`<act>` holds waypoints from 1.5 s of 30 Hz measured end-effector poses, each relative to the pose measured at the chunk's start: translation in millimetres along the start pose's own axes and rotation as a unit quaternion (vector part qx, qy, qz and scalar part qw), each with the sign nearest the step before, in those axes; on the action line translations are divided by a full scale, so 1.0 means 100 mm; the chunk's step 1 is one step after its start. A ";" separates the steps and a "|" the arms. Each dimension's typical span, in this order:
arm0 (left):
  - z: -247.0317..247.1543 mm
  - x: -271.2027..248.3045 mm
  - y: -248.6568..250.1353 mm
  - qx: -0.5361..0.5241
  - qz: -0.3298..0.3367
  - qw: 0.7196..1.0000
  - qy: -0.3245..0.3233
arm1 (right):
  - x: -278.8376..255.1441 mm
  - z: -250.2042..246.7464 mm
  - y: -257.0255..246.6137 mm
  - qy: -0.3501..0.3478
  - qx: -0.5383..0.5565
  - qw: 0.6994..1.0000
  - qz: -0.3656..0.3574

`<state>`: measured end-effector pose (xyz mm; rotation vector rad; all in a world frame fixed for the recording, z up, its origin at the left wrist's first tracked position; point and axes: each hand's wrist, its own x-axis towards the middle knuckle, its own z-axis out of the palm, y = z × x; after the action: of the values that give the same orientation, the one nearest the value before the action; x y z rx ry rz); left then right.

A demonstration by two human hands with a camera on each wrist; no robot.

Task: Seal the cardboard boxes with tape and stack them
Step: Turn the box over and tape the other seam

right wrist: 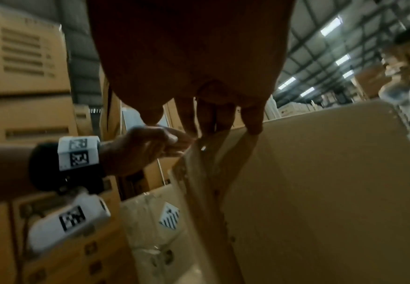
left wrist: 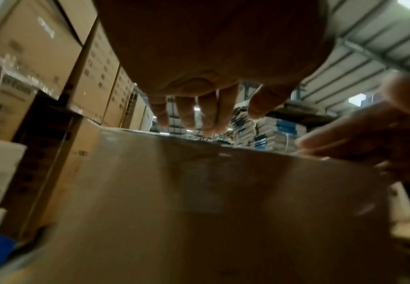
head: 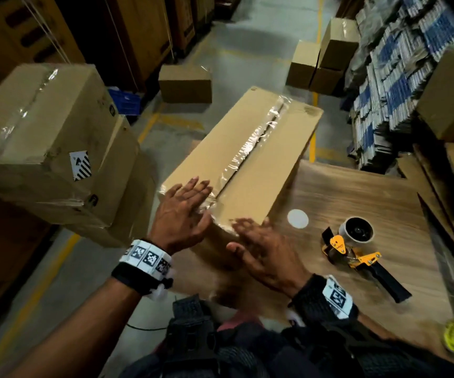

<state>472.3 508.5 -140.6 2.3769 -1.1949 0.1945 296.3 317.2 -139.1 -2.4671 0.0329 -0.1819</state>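
Head view shows a long cardboard box (head: 243,156) lying on the wooden counter (head: 356,192), its far end reaching out past the counter's edge. A strip of clear tape (head: 253,144) already runs the full length of its top seam and folds down over the near end, so the sealing of this box looks almost done; what seems to be in hand is pressing the tape's end flat. The left hand (head: 183,212) lies with fingers straight on the near top corner, and the right hand (head: 264,252) presses flat against the near end face; neither grip holds anything, both are spread wide. The tape dispenser (head: 356,249) rests on the counter to the right, near the box but apart from it. To the left stands a stack of sealed boxes (head: 48,148), well apart from the counter, which is probably where this one goes next. The box is plain brown, clean-edged and undented; the tape is wrinkled and shiny, bunched a little at the near corner.
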 end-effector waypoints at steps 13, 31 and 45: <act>0.06 0.05 0.22 0.153 -0.151 0.943 -0.255 | 0.84 -0.69 0.81 -0.019 -0.139 0.986 0.089; -0.44 0.41 0.22 0.084 -0.191 0.938 -0.277 | 0.85 -0.84 0.63 0.032 -0.156 0.970 0.184; 0.20 0.57 0.12 0.138 -0.189 0.930 -0.283 | 0.55 -1.10 1.31 0.003 -0.185 0.942 0.279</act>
<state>496.3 451.7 -135.8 2.9739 -0.9438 -0.5165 338.4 142.7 -128.6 -2.7095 0.8259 0.0739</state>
